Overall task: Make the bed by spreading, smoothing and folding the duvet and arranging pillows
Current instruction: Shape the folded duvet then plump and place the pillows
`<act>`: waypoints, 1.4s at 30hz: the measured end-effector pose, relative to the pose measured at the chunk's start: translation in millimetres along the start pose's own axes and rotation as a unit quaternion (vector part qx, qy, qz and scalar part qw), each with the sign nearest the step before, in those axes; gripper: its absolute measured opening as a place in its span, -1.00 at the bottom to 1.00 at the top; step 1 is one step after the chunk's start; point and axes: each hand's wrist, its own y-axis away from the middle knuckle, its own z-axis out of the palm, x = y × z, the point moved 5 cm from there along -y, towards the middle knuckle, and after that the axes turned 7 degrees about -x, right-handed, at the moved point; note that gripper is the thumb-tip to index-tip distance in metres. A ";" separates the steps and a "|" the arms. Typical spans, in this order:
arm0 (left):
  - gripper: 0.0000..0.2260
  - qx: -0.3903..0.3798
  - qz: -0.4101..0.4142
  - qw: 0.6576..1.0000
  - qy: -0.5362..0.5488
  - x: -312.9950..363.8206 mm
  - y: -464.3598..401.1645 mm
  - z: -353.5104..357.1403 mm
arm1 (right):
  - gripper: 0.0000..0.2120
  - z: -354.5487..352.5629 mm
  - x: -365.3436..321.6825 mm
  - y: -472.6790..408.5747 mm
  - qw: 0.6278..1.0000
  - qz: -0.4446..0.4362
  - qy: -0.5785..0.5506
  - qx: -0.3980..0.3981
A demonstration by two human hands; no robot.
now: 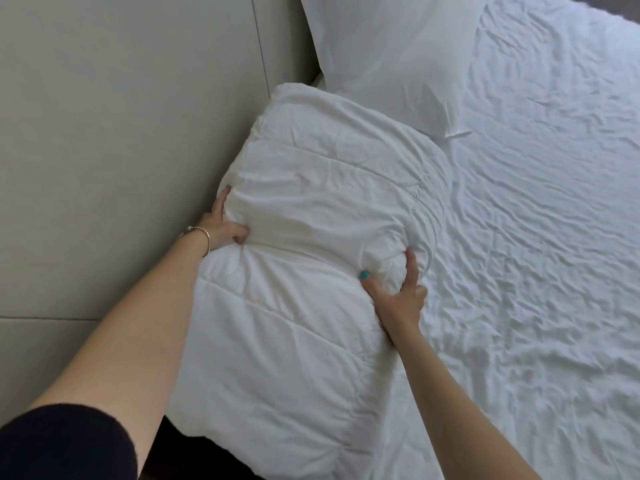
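Quilted pillow [304, 237] gripped on both sides: left hand [225, 226] at headboard [121, 133] edge, right hand [398, 292] bunched into fabric. Long axis run along headboard, far end pointed toward second pillow [391, 57].

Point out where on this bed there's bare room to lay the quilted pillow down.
Free: the wrinkled sheet right of the quilted pillow and below the smooth pillow. Crowded: the headboard side, where the left hand and right hand grip the quilted pillow against it.

Dark sleeve [65, 441], thin bracelet [207, 239], teal nail polish [364, 274]
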 end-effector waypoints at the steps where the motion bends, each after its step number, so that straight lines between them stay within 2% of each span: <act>1: 0.04 0.004 -0.004 1.000 -0.004 -4.9 -3.3 -1.3 | -0.10 0.6 0.3 0.5 1.000 -0.005 0.005 0.002; 6: -0.07 0.050 -0.004 0.997 -0.055 -10.6 -0.2 0.6 | -0.11 5.3 -9.4 5.2 0.999 -0.020 -0.025 -0.019; 9: -0.18 0.068 0.066 0.995 -0.043 2.0 16.6 1.5 | -0.10 11.3 -22.0 16.2 0.994 -0.074 -0.060 -0.047; 13: -0.31 0.132 0.160 0.978 -0.004 6.9 38.7 -37.3 | -0.12 16.3 -29.9 36.5 0.984 -0.133 -0.104 -0.058; 15: -0.25 0.139 0.124 0.981 -0.056 -9.9 38.4 -44.0 | -0.11 24.5 -24.7 40.5 0.989 -0.116 -0.069 -0.066; 17: -0.15 0.113 0.015 0.987 -0.113 -26.2 33.4 -36.5 | -0.07 28.3 -19.6 36.9 0.996 -0.062 -0.006 -0.068; 18: -0.15 0.123 -0.012 0.982 -0.139 -26.0 34.1 -29.5 | -0.05 27.3 -17.2 32.2 0.997 -0.027 0.029 -0.062; 19: -0.20 0.165 0.008 0.971 -0.172 -17.1 36.9 -22.3 | -0.05 25.1 -15.5 26.8 0.997 0.003 0.063 -0.051; 20: -0.31 0.226 0.078 0.950 -0.200 -2.8 42.8 -10.9 | -0.05 21.5 -16.3 23.8 0.994 0.018 0.103 -0.026; 22: -0.44 0.292 0.209 0.895 -0.265 18.0 61.5 29.5 | -0.13 15.9 -26.0 27.5 0.978 -0.040 0.198 0.055; 23: -0.46 0.281 0.225 0.883 -0.302 18.1 67.9 53.9 | -0.21 18.3 -31.1 32.3 0.961 -0.109 0.242 0.079; 25: -0.46 0.218 0.207 0.880 -0.368 4.8 67.4 90.1 | -0.38 34.1 -28.7 38.6 0.921 -0.202 0.332 0.031; 27: -0.46 0.188 0.182 0.886 -0.383 -6.1 53.2 98.7 | -0.45 43.2 -14.4 34.1 0.907 -0.178 0.379 -0.046; 28: -0.46 0.183 0.177 0.888 -0.384 -5.8 46.4 95.9 | -0.45 43.0 -12.0 29.6 0.908 -0.163 0.382 -0.058; 33: -0.44 0.195 0.179 0.893 -0.365 4.7 48.0 90.1 | -0.44 39.2 -23.4 30.6 0.915 -0.188 0.357 -0.016; 36: -0.44 0.218 0.135 0.928 -0.271 30.6 53.6 88.2 | -0.41 39.2 -23.1 31.1 0.901 -0.197 0.387 -0.012; 37: -0.45 0.232 0.144 0.934 -0.230 48.2 51.5 87.7 | -0.42 39.1 -26.9 23.8 0.899 -0.195 0.393 -0.017; 39: -0.45 0.257 0.195 0.923 -0.210 87.2 38.9 90.6 | -0.45 38.2 -43.1 2.3 0.898 -0.195 0.394 -0.019; 42: -0.45 0.246 0.212 0.902 -0.286 122.9 -3.1 101.3 | -0.46 33.2 -73.9 -41.0 0.897 -0.205 0.391 -0.003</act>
